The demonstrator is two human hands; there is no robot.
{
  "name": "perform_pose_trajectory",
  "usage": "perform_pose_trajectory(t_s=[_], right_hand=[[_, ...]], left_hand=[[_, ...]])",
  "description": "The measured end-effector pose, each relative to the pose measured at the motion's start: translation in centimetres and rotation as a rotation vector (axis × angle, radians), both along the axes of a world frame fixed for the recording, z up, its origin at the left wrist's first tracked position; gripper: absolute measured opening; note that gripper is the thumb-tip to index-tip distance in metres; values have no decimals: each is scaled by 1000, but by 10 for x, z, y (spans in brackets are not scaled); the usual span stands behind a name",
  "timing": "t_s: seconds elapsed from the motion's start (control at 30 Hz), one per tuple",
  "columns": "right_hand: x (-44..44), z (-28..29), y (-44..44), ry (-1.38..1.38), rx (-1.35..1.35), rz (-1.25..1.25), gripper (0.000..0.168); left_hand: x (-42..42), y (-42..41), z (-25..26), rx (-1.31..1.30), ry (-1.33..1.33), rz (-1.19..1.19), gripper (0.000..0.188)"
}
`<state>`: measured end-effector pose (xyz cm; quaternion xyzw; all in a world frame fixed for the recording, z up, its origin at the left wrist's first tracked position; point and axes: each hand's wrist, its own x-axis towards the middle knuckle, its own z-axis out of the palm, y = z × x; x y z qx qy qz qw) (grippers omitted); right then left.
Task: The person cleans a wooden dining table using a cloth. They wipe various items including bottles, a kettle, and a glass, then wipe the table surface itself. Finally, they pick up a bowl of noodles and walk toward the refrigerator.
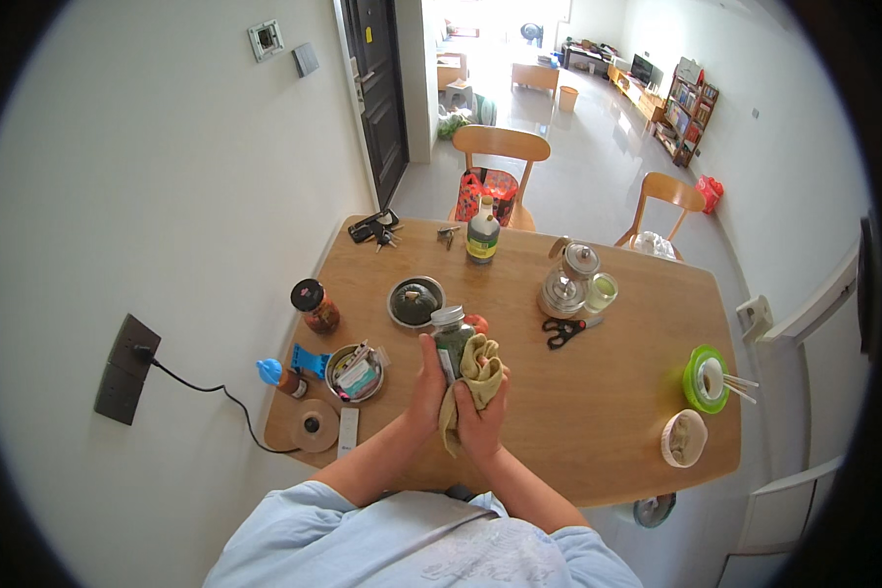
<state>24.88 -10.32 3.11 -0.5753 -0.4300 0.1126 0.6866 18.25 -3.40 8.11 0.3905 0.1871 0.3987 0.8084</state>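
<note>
My left hand (pixel 428 393) holds a glass jar (pixel 452 339) with a silver lid, its contents dark green. A label shows on the side of the jar. In my right hand (pixel 483 425) is a bunched yellow-green cloth (pixel 479 371), pressed against the jar's right side. One end of the cloth hangs down between my wrists. Both hands are above the wooden table (pixel 581 411). Just beyond the jar, a red fruit or vegetable (pixel 476 323) is partly hidden. A dark green squash (pixel 414 303) sits in a round metal dish behind the jar.
On the left are a black-lidded jar (pixel 316 307), a blue-capped bottle (pixel 283 377), a tin of small items (pixel 355 373) and a power cord (pixel 224 386). Farther back stand a large bottle (pixel 483 231) and a glass kettle (pixel 564 290) near scissors (pixel 564 331). Bowls (pixel 683 439) sit at right.
</note>
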Motion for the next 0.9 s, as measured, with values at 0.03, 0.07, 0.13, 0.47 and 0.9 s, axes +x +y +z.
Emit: perform_pose_trajectory(t_s=[0.03,0.07,0.13,0.47,0.9], right_hand=[[2,3,-1,-67,8,-17,44],[3,3,0,-98,21,-32,43],[10,1,1,-167,50,-64,40],[30,20,8,209,-10,193,42],[30,-13,17,1308,132,652,52]], left_hand=[[0,1,-3,35,-26,-20,69],[0,1,-6,83,15,4,68],[2,-1,-8,116,52,46,63],[6,-4,-16,110,124,93,37],[11,0,-20,231,175,278,39]])
